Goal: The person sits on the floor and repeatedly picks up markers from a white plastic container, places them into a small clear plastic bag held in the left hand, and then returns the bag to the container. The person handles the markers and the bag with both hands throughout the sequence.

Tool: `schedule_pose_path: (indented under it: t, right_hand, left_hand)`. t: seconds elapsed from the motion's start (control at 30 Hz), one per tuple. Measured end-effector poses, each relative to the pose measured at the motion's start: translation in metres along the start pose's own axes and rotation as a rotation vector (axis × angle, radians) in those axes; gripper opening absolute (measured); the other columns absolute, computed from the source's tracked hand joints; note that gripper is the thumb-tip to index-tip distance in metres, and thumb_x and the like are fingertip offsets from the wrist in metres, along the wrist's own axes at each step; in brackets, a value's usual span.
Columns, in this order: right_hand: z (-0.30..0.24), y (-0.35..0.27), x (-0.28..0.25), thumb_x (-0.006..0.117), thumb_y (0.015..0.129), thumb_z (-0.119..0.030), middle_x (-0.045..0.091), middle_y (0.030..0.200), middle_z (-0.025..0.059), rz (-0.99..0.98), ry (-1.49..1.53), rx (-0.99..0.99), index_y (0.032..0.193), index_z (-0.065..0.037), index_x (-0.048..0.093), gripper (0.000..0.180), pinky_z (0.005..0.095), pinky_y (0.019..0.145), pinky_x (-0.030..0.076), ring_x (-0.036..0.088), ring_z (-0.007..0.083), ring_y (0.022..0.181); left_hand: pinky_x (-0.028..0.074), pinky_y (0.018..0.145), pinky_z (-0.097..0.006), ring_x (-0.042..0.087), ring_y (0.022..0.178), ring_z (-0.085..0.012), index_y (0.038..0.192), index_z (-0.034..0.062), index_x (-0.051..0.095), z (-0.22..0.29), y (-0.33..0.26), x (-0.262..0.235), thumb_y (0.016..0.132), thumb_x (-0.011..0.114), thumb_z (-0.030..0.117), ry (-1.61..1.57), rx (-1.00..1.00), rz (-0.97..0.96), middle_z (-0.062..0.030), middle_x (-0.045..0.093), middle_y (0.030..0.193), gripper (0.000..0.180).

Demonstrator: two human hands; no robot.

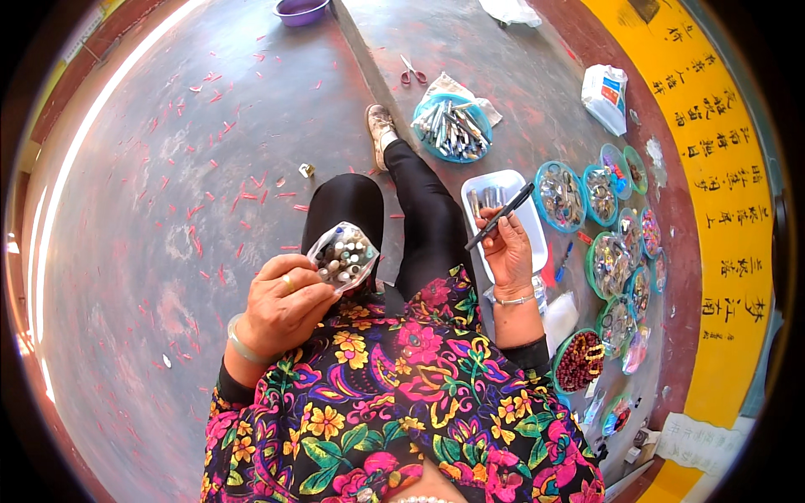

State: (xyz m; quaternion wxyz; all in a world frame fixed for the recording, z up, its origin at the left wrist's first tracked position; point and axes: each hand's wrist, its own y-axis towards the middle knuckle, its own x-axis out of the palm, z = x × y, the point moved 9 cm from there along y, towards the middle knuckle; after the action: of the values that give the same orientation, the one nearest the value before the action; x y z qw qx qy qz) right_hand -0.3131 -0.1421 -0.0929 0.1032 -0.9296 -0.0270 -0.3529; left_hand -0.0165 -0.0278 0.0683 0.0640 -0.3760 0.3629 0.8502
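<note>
My left hand grips a clear plastic bag above my lap. Several pens stand bundled inside, their white, dark and greenish ends facing up. In my right hand is a black pen, pinched between thumb and fingers and slanting up to the right. That hand is over a white plastic tray, which holds a few metallic-looking cylindrical things. Beyond the tray, a blue basin is heaped with pens.
Bowls of small trinkets crowd the floor at right, with a bowl of dark red beads nearer. Scissors lie beyond my foot. A purple basin stands far off. Red scraps litter the left floor.
</note>
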Motion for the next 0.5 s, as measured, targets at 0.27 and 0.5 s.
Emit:
schedule_pose_path:
  t: [0.27, 0.5]
  right_hand:
    - [-0.009, -0.011, 0.036, 0.045, 0.096, -0.034, 0.063, 0.095, 0.0148, 0.026, -0.107, -0.012, 0.126, -0.011, 0.041, 0.038, 0.0277, 0.056, 0.055, 0.066, 0.0304, 0.082]
    - [-0.036, -0.018, 0.069, 0.053, 0.093, -0.027, 0.059, 0.093, 0.0082, 0.002, -0.240, -0.153, 0.107, 0.001, 0.055, 0.031, 0.0243, 0.061, 0.051, 0.058, 0.0169, 0.082]
  left_hand:
    - [0.049, 0.071, -0.032, 0.058, 0.079, -0.0236, 0.077, 0.0048, 0.063, 0.000, -0.005, -0.007, 0.064, 0.075, 0.003, -0.014, 0.021, 0.004, -0.0045, 0.057, 0.073, 0.018]
    - [0.049, 0.072, -0.033, 0.059, 0.081, -0.0244, 0.081, 0.0050, 0.063, -0.003, -0.015, -0.011, 0.066, 0.072, 0.003, -0.049, 0.056, 0.015, -0.0047, 0.058, 0.078, 0.017]
